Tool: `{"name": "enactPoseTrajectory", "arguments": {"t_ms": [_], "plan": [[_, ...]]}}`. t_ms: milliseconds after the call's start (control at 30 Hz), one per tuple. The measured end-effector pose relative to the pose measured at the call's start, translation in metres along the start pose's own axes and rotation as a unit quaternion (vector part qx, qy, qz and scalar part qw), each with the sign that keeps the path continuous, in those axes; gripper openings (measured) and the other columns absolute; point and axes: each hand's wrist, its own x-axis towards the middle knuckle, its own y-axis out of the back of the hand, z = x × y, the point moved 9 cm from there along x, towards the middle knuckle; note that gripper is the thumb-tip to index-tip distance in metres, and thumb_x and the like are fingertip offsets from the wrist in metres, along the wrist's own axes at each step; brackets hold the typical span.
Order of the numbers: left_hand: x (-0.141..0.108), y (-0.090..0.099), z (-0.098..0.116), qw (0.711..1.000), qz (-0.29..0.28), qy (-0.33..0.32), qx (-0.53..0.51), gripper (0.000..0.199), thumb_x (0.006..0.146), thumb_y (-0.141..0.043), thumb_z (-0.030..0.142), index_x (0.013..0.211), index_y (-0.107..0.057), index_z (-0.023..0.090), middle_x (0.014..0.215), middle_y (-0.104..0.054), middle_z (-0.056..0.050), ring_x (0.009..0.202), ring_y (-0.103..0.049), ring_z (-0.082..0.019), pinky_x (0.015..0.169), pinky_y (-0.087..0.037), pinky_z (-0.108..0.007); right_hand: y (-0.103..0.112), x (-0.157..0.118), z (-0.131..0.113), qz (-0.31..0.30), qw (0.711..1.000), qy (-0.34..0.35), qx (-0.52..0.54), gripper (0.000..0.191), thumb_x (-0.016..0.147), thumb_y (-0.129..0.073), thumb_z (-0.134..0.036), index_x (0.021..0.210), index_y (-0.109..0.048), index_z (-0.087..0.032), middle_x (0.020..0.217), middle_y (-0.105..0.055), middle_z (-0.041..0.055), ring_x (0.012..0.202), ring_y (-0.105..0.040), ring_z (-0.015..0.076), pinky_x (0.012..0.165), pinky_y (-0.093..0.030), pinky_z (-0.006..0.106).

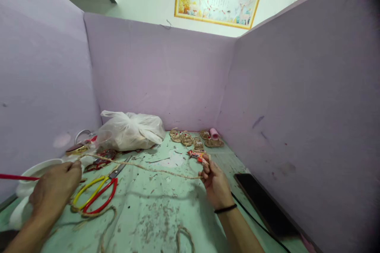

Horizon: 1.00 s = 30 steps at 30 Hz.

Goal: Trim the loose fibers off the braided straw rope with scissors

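Observation:
A thin tan twine (154, 170) stretches across the table between both my hands. My left hand (56, 184) is closed on one part of it, at the left beside the scissors. My right hand (215, 180) pinches the other part, right of the middle, with a black band on the wrist. Scissors (97, 195) with one yellow and one red handle lie on the table, blades pointing away. Loose twine (109, 221) trails over the table near the scissors, and another loop (185, 235) lies at the front edge of view.
On the green table (154, 221) are a tied white plastic bag (136, 130), several coiled twine pieces (187, 139), a pink roll (213, 133), a red wrapper (196, 155), a white container (38, 166) and a black phone (264, 203) with a cable. Purple panels (160, 75) enclose the table.

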Motion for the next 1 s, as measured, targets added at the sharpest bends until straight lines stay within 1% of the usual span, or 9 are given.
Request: {"name": "enactPoseTrajectory", "arguments": {"t_ms": [67,200,233,367,500,600,767,867,1000], "plan": [[-0.009,0.001,0.014,0.993,-0.005,0.037,0.112,0.044,0.081,-0.023,0.044,0.081,-0.057,0.017,0.070,-0.056,-0.010,0.073,-0.056,-0.038,0.054,-0.040,-0.043,-0.016,-0.010,0.006,-0.046,0.992,0.024,-0.115,0.032,0.066,-0.066,-0.040,0.086,-0.063,-0.016,0.047,-0.045,-0.0085,0.038,-0.038,0.0037,0.043,-0.036,0.017],[-0.049,0.011,0.102,0.988,0.084,-0.131,0.004,0.038,0.079,-0.034,0.038,0.099,-0.053,0.013,0.112,-0.051,-0.016,0.107,-0.044,-0.033,0.087,-0.036,-0.044,-0.058,-0.045,0.052,-0.199,0.947,-0.030,-0.252,0.037,0.071,-0.058,-0.046,0.083,-0.063,-0.011,0.053,-0.055,-0.0014,0.043,-0.046,0.0073,0.045,-0.035,0.020],[-0.062,0.006,0.116,0.984,0.060,-0.142,-0.084,0.035,0.080,-0.033,0.039,0.092,-0.056,0.016,0.107,-0.055,-0.012,0.104,-0.047,-0.028,0.088,-0.037,-0.039,-0.066,-0.055,0.064,-0.230,0.936,-0.050,-0.263,0.036,0.071,-0.057,-0.045,0.083,-0.063,-0.011,0.055,-0.056,-0.0005,0.044,-0.047,0.0077,0.046,-0.036,0.021],[-0.124,-0.068,0.162,0.895,-0.310,-0.108,-0.303,0.041,0.081,-0.033,0.046,0.059,-0.052,0.018,0.064,-0.056,-0.002,0.067,-0.053,-0.017,0.063,-0.042,-0.026,-0.086,-0.087,0.086,-0.320,0.901,-0.064,-0.287,0.028,0.075,-0.053,-0.038,0.069,-0.064,-0.013,0.055,-0.053,-0.0008,0.049,-0.046,0.0085,0.052,-0.037,0.022],[-0.144,-0.098,0.164,0.818,-0.390,-0.010,-0.422,0.041,0.071,-0.047,0.054,0.061,-0.051,0.015,0.053,-0.046,0.002,0.045,-0.042,-0.011,0.043,-0.033,-0.022,-0.089,-0.101,0.092,-0.364,0.874,-0.086,-0.310,0.028,0.075,-0.053,-0.032,0.055,-0.062,-0.014,0.051,-0.049,-0.0022,0.050,-0.044,0.0086,0.052,-0.034,0.022],[-0.140,-0.098,0.156,0.813,-0.391,0.013,-0.430,0.038,0.070,-0.049,0.052,0.064,-0.052,0.015,0.054,-0.048,0.000,0.045,-0.042,-0.011,0.041,-0.032,-0.022,-0.095,-0.106,0.092,-0.396,0.873,-0.113,-0.260,0.025,0.068,-0.061,-0.036,0.058,-0.064,-0.014,0.053,-0.052,-0.0020,0.053,-0.046,0.0091,0.056,-0.036,0.023],[-0.129,-0.047,0.168,0.908,-0.223,-0.174,-0.308,0.025,0.080,-0.041,0.036,0.072,-0.058,0.020,0.075,-0.059,-0.004,0.072,-0.052,-0.016,0.065,-0.038,-0.024,-0.079,-0.084,0.090,-0.241,0.944,-0.215,-0.073,0.036,0.055,-0.074,-0.037,0.083,-0.064,-0.015,0.077,-0.063,0.0025,0.065,-0.056,0.0115,0.062,-0.041,0.024],[-0.142,-0.054,0.180,0.897,-0.279,-0.261,-0.221,0.029,0.082,-0.036,0.034,0.063,-0.053,0.020,0.062,-0.053,0.000,0.059,-0.048,-0.013,0.057,-0.033,-0.022,-0.067,-0.070,0.081,-0.158,0.960,-0.231,0.018,0.038,0.056,-0.075,-0.032,0.087,-0.060,-0.015,0.087,-0.066,0.0065,0.076,-0.061,0.0153,0.070,-0.045,0.029],[-0.134,-0.088,0.157,0.887,-0.391,-0.192,-0.155,0.040,0.081,-0.032,0.046,0.056,-0.046,0.018,0.048,-0.033,0.005,0.048,-0.033,-0.010,0.048,-0.023,-0.023,-0.054,-0.052,0.062,-0.111,0.976,-0.183,0.030,0.037,0.056,-0.076,-0.024,0.087,-0.057,-0.015,0.073,-0.067,0.0034,0.068,-0.063,0.0145,0.068,-0.046,0.026]]}}
